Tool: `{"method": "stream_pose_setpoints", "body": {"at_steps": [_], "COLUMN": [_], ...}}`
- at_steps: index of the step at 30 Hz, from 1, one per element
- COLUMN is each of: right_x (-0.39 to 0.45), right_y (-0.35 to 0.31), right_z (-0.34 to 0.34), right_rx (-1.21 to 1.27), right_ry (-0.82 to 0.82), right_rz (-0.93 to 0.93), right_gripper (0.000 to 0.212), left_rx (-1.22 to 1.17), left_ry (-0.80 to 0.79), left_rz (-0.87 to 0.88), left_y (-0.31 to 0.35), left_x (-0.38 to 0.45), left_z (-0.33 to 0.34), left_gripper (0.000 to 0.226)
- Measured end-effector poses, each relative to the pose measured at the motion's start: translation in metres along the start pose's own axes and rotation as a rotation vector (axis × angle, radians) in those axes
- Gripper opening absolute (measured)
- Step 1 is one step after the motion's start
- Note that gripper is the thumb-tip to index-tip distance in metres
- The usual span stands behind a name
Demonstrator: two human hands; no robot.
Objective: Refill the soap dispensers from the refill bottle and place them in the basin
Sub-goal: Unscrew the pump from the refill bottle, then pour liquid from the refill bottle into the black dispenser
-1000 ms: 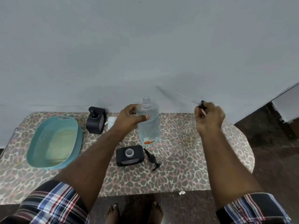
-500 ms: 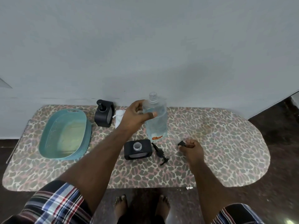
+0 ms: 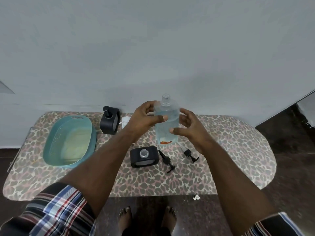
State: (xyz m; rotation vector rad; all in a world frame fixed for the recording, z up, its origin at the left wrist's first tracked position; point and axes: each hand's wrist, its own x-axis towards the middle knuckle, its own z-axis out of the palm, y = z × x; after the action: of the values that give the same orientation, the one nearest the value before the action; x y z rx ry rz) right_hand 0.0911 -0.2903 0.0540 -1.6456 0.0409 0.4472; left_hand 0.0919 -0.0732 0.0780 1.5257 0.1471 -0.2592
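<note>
We hold the uncapped refill bottle [image 3: 166, 123] upright above the table: left hand [image 3: 144, 119] gripping it, right hand [image 3: 188, 128] w/ fingers spread beside it. Next, prob.: tilt over the open dispenser [image 3: 144, 156] below.

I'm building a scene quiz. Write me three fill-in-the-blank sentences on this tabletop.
1. The left hand grips the clear refill bottle, whose neck has no ____.
2. The teal basin holds ____ dispensers.
3. ____ loose pump heads lie on the table beside the open dispenser.

Missing words: cap; no; Two
</note>
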Motion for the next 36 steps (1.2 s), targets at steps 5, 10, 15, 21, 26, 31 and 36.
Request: {"method": "stream_pose_setpoints", "body": {"at_steps": [5,10,15,21,26,31,36], "right_x": [0.000,-0.001,-0.007,-0.016,-0.024,-0.033,-0.042], "right_y": [-0.019,-0.030,-0.005,0.021,0.034,0.040,0.017], "right_z": [0.020,0.023,0.028,0.032,0.039,0.041,0.038], "right_rx": [-0.026,-0.061,-0.116,-0.156,-0.183,-0.218,-0.285], "right_ry": [0.036,0.035,0.203,0.287,0.281,0.279,0.279], "right_rz": [-0.165,-0.346,-0.275,-0.242,-0.194,-0.188,-0.199], "right_gripper": [0.092,0.066,0.083,0.080,0.078,0.078,0.081], "left_rx": [-0.045,-0.021,0.241,0.564,0.595,0.576,0.396], "left_ry": [-0.108,-0.195,-0.218,-0.175,-0.130,0.050,0.055], "left_rz": [0.001,-0.005,-0.007,-0.235,-0.224,-0.187,-0.118], "left_y": [0.016,0.024,0.009,-0.059,-0.107,-0.119,-0.092], "left_x": [-0.007,-0.015,-0.025,-0.070,-0.083,-0.083,-0.088], "left_z": [0.002,0.008,-0.012,-0.052,-0.046,-0.046,-0.051], "left_gripper": [0.052,0.056,0.077,0.099,0.093,0.052,0.048]}}
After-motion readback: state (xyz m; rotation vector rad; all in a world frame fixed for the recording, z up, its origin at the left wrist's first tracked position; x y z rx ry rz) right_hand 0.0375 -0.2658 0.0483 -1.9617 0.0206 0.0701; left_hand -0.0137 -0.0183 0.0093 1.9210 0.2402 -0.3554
